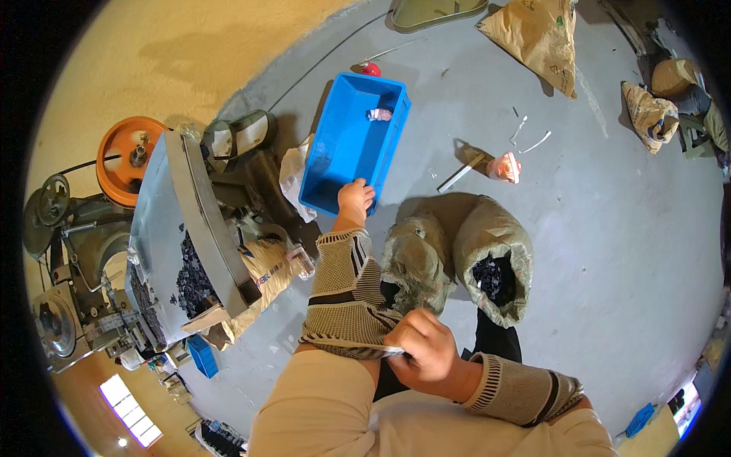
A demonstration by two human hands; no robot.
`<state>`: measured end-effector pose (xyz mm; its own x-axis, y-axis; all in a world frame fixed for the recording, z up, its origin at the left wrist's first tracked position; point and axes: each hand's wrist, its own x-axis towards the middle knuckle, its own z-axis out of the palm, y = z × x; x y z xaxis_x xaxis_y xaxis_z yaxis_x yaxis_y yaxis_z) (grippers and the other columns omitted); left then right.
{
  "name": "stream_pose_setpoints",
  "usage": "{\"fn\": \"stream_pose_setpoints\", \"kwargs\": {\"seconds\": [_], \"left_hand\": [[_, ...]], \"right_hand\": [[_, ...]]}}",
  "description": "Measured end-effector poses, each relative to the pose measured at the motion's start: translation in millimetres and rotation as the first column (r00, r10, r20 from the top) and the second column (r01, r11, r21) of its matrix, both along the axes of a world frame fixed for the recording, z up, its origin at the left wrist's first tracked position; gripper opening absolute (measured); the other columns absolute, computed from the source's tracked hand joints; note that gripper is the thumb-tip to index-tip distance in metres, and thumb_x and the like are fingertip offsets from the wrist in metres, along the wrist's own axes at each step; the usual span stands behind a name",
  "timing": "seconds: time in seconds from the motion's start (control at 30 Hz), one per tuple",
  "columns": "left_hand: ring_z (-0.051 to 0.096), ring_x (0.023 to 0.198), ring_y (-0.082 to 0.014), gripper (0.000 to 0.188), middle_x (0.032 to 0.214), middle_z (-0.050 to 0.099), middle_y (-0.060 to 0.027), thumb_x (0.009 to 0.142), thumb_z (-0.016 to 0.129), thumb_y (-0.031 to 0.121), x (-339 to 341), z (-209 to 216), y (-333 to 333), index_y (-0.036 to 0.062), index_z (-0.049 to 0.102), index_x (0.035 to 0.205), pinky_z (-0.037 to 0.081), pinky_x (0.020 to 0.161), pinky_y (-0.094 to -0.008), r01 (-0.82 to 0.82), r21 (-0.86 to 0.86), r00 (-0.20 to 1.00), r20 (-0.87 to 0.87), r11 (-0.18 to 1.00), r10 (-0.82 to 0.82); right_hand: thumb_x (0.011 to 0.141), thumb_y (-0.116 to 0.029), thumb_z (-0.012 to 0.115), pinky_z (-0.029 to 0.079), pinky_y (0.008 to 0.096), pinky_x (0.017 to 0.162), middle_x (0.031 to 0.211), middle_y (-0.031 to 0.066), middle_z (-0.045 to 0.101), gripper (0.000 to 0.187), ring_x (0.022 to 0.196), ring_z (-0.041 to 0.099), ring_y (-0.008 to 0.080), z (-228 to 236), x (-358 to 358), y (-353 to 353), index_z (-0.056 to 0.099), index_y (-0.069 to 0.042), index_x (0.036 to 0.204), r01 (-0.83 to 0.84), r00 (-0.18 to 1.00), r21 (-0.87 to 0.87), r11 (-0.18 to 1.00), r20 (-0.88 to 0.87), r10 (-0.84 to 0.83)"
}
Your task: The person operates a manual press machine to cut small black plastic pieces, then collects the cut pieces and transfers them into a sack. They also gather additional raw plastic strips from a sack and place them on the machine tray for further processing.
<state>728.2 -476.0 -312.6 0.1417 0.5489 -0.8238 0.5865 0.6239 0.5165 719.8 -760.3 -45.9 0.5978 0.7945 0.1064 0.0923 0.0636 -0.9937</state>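
Observation:
My left arm reaches forward in a beige and black knitted sleeve cover. At its end my left hand, fingers curled in, shows over the near end of a blue plastic bin; nothing shows in it, and I cannot tell whether it touches the rim. My right hand pinches the sleeve cover's edge near my left elbow. A matching sleeve cover is on my right forearm. Inside the bin lies a small pale pinkish item.
Two woven sacks stand before my legs, one showing black pieces. A metal tray with black pieces and a machine with an orange wheel are at left. On the floor are a brush-like tool and a brown paper sack.

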Motion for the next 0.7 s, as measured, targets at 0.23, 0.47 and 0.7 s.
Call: {"fn": "stream_pose_setpoints", "kwargs": {"seconds": [0.23, 0.47, 0.7], "left_hand": [[0.058, 0.11, -0.026, 0.04, 0.125, 0.057, -0.0137, 0.095, 0.045, 0.02, 41, 40, 12, 0.0001, 0.044, 0.129, 0.047, 0.093, -0.0386, -0.363, -0.119, 0.908, 0.18, 0.924, 0.379], [0.058, 0.11, -0.0247, 0.038, 0.124, 0.058, -0.0123, 0.093, 0.049, 0.021, 61, 54, 17, 0.0018, 0.048, 0.126, 0.046, 0.092, -0.0367, -0.282, -0.096, 0.935, 0.195, 0.954, 0.296], [0.057, 0.113, -0.0249, 0.038, 0.126, 0.057, -0.0118, 0.094, 0.048, 0.023, 49, 42, 3, 0.0019, 0.048, 0.126, 0.045, 0.094, -0.0363, -0.175, -0.144, 0.971, 0.136, 0.974, 0.194]], "right_hand": [[0.075, 0.001, 0.063, 0.046, 0.0294, 0.062, 0.086, 0.0115, 0.054, 0.023, 0.067, 0.055, 0.0211, -48, -24, 3, 0.052, -0.002, 0.095, 0.02, 0.85, -0.417, 0.909, -0.471, -0.235], [0.083, -0.009, 0.068, 0.046, 0.0244, 0.059, 0.092, 0.0066, 0.058, 0.025, 0.075, 0.057, 0.0135, -36, -14, 12, 0.058, -0.001, 0.105, 0.122, 0.902, -0.072, 0.99, -0.409, -0.141], [0.091, -0.006, 0.058, 0.042, 0.0207, 0.064, 0.089, 0.0023, 0.057, 0.01, 0.076, 0.054, 0.0086, -43, -3, 28, 0.058, -0.002, 0.1, 0.131, 0.744, 0.013, 0.991, -0.662, -0.09]]}}
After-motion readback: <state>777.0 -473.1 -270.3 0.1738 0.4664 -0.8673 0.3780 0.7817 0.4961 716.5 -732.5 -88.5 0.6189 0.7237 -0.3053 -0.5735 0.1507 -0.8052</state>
